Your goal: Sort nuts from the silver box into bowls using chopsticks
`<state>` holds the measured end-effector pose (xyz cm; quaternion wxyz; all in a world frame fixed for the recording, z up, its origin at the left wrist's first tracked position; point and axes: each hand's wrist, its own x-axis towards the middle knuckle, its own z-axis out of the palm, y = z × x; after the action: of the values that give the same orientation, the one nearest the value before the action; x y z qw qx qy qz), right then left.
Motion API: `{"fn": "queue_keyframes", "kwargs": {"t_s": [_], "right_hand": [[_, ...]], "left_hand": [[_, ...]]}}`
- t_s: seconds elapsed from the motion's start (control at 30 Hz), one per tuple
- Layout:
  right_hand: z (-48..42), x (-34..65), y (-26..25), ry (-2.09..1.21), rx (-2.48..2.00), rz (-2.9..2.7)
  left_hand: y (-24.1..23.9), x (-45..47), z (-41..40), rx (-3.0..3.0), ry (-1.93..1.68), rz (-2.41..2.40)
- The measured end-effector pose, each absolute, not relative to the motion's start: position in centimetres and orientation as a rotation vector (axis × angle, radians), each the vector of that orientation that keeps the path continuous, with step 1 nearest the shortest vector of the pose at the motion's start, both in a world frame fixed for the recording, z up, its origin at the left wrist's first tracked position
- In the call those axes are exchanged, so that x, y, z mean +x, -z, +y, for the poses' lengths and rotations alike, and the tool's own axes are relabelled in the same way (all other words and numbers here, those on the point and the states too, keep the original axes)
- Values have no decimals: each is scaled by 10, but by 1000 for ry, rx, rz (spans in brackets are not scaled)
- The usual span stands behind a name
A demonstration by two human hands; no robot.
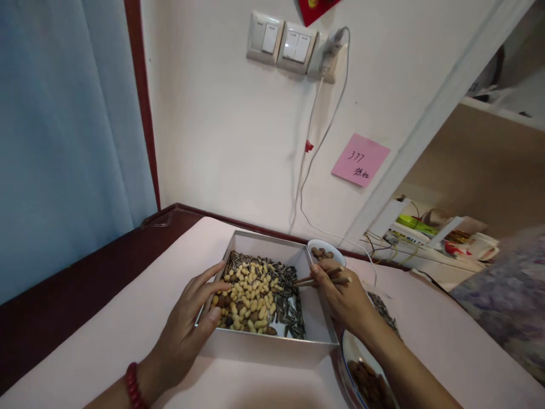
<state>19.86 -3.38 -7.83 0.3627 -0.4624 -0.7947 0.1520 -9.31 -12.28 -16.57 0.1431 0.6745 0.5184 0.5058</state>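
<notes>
A shallow white box (272, 344) on the pale table holds a heap of peanuts (251, 295), striped sunflower seeds (289, 312) and some brown nuts. My left hand (191, 321) grips the box's left wall, thumb outside and fingers resting over the rim on the peanuts. My right hand (340, 295) is closed on a pair of brown chopsticks (317, 279), whose tips point left over the box's right side. A small white bowl (326, 251) with a few brown nuts sits just behind that hand. A blue-rimmed bowl (366, 380) of brown nuts lies under my right forearm.
A pile of sunflower seeds (383, 312) lies on the table right of the box. A white cable (315, 165) hangs from the wall socket. A pink note (360, 160) is stuck on the wall. Cluttered shelf items (426, 233) stand at right. A dark wooden edge (85, 272) borders the table.
</notes>
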Motion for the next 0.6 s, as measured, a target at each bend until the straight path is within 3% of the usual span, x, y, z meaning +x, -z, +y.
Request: {"fn": "queue_keyframes", "kwargs": {"t_s": [0.47,0.6], "right_hand": [[-70,221,58,-375,-1205,-1885],[-100,257,35,-177,-1188,-1744]], "left_hand": [[163,-93,-124,1916,-1486,1499],[166,-97,-121,1943,-1415,1515]]}}
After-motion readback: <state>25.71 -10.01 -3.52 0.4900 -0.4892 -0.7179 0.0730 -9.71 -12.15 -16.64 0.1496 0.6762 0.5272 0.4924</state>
